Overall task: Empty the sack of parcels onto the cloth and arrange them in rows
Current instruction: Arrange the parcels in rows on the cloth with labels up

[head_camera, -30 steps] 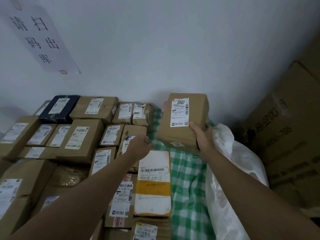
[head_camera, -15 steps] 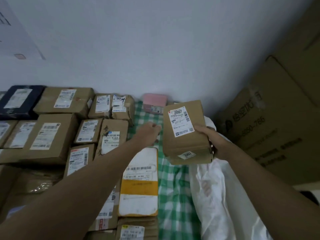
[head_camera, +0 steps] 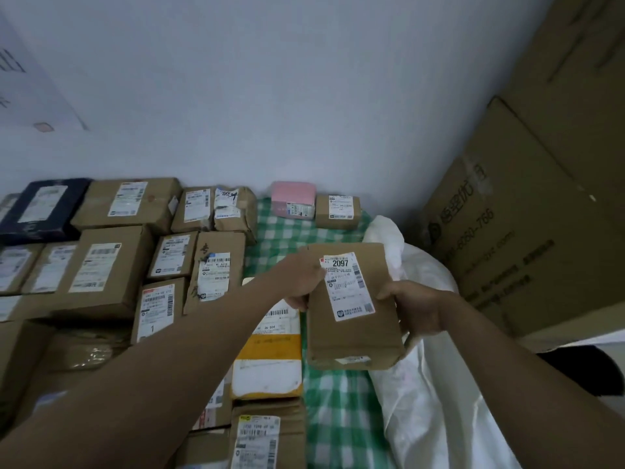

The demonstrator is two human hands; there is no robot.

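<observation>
Both hands, left (head_camera: 301, 282) and right (head_camera: 414, 308), curl their fingers round a box (head_camera: 351, 309) labelled 2097, held above the cloth (head_camera: 334, 401) beside the sack (head_camera: 436, 384), apparently to steady it for placing in a row.

Wall notice (head_camera: 30, 93) cut off at left edge. Sack (head_camera: 439, 384) runs out at bottom edge. Label print (head_camera: 348, 289) below "2097" illegible, possibly address lines.

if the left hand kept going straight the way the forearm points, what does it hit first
The left hand already grips the brown cardboard parcel labelled 2097, so that comes first; beyond it probably the white woven sack, though depth is unclear.
</observation>
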